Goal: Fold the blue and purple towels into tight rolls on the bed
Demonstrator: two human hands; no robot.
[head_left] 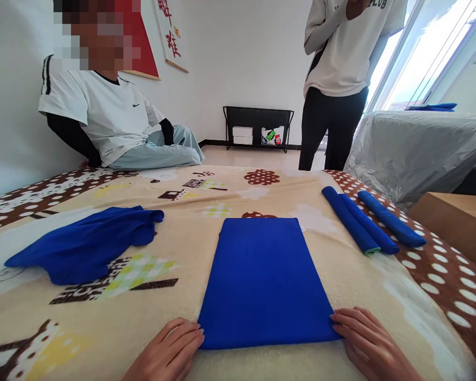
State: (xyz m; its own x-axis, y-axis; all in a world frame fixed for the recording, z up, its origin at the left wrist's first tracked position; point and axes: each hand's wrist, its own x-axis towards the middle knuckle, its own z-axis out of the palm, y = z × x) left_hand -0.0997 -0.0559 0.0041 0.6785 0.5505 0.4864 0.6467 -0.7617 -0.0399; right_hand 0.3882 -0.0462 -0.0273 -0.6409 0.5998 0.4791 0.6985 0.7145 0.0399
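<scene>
A blue cloth [264, 280] lies folded flat in a rectangle on the patterned blanket [190, 211] in front of me. My left hand [170, 352] rests at its near left corner, fingertips touching the edge, fingers stretched out. My right hand [371, 344] rests at the near right corner, fingers also flat and touching the cloth. Neither hand holds anything.
A loose heap of blue cloth [87, 241] lies at the left. Three rolled blue cloths [371, 222] lie at the right. One person sits at the far left edge [111, 116]; another stands at the far side [341, 79]. A plastic-covered piece of furniture [416, 148] and a wooden surface [456, 222] stand to the right.
</scene>
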